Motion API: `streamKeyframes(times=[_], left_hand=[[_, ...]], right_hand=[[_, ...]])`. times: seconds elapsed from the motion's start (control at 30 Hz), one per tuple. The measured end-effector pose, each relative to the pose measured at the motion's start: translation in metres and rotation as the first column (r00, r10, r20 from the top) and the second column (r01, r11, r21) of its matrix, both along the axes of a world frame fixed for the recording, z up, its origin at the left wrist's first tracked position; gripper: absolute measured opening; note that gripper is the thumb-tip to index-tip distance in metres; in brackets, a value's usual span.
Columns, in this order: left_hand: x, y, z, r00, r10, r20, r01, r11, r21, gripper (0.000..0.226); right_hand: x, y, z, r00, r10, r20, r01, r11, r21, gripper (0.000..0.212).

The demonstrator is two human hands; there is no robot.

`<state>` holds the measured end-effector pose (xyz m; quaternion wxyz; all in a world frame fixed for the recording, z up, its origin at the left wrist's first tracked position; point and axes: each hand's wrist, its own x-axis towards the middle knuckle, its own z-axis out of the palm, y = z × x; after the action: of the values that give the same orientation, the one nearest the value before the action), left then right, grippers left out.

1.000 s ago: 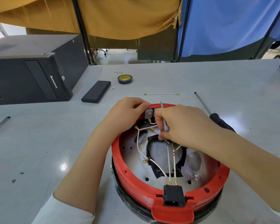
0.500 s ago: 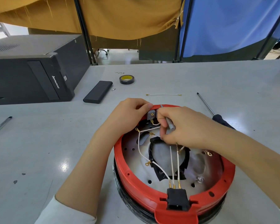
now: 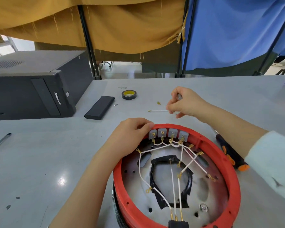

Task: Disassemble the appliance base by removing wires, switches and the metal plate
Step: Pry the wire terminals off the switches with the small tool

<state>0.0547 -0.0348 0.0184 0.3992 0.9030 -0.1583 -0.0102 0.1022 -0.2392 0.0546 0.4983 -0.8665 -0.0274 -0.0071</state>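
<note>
Left hand [image 3: 132,135] curls over the far rim of the red appliance base [image 3: 176,178], which sits at the counter's [image 3: 39,162] near edge. Right hand [image 3: 186,102] is out past the base over open counter, pinching a slim grey tool and touching a loose white wire [image 3: 158,110] that lies left-to-right.

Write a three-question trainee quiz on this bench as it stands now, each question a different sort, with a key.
1. True or false: the right hand is inside the red base.
2. How many grey switches sit in a row at the far rim?
3. The left hand rests on: A) the tape roll B) the base's far-left rim C) the screwdriver

Key: 1 false, it is over the table, fingers on a loose white wire; 2 four; 3 B.
</note>
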Motion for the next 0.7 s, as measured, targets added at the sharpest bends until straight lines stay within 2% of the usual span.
streamKeyframes(times=[0.1,0.17,0.23,0.53,0.7], left_hand=[[0.000,0.001,-0.002,1.000,0.000,-0.008,0.000,1.000,-0.016,0.020],[0.001,0.001,-0.002,1.000,0.002,-0.015,-0.002,1.000,-0.025,0.019],[0.002,0.001,-0.003,1.000,0.003,-0.011,-0.003,1.000,-0.019,0.019],[0.003,0.001,-0.004,1.000,0.009,-0.022,-0.010,0.999,-0.032,0.021],[0.002,0.001,-0.002,1.000,0.004,-0.013,-0.004,1.000,-0.013,0.021]], right_hand=[[0.035,-0.007,-0.023,1.000,0.001,0.025,0.007,0.940,-0.341,0.024],[0.050,-0.009,-0.037,0.996,0.053,0.067,-0.008,0.844,-0.536,0.021],[0.061,-0.009,-0.045,0.989,0.104,0.101,-0.015,0.765,-0.644,0.018],[0.078,-0.007,-0.054,0.976,0.167,0.141,-0.036,0.760,-0.649,0.017],[0.061,-0.009,-0.038,0.971,0.139,0.196,-0.018,0.856,-0.516,0.018]])
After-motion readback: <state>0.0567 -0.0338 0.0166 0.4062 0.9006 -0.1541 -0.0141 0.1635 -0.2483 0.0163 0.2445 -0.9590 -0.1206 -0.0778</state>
